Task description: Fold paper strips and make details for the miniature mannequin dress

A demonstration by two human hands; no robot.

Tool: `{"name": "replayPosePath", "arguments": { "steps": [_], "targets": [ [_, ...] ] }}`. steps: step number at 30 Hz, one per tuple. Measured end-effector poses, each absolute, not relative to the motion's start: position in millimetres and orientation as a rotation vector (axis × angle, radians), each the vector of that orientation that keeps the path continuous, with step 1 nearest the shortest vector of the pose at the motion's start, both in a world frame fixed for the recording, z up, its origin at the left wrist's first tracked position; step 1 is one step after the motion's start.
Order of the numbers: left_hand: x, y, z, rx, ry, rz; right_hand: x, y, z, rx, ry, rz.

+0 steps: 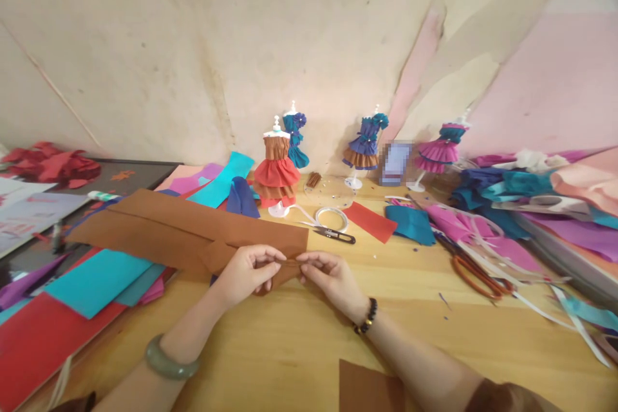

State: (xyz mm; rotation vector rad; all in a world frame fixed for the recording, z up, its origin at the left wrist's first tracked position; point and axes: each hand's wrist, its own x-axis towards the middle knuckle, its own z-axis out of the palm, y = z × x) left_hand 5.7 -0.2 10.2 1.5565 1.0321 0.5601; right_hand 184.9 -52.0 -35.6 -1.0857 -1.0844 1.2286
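Note:
A long brown fabric strip point(183, 225) lies folded across the wooden table point(410, 328), running from the left toward the middle. My left hand point(248, 273) pinches its near folded end, fingers closed on the cloth. My right hand point(328, 277) pinches the same end from the right, thumb and fingers pressed on the fold. Both hands meet at the strip's tip. A green bangle sits on my left wrist, a dark bead bracelet on my right.
Small thread snips point(334, 234) and a white ribbon coil point(331, 217) lie just beyond my hands. Orange-handled scissors point(476, 273) rest at right. Several mini mannequins in dresses, one in red and brown point(276, 174), stand by the wall. Coloured felt sheets point(96, 280) pile at left, fabric scraps point(531, 206) at right.

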Motion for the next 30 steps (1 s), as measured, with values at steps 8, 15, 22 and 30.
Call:
{"name": "replayPosePath", "arguments": {
  "steps": [8, 15, 22, 30],
  "targets": [
    [3, 1, 3, 1.534, 0.963, 0.581, 187, -54, -35, -1.135, -1.043, 1.252],
    [0, 0, -1, 1.539, 0.906, 0.634, 187, -54, -39, -1.124, -1.007, 1.276],
    [-4, 0, 3, 1.587, 0.829, 0.615, 187, -58, -32, -1.108, -1.052, 1.255],
    [6, -6, 3, 1.617, 0.988, 0.652, 181, -54, -38, -1.144, -1.131, 1.164]
  ]
}}
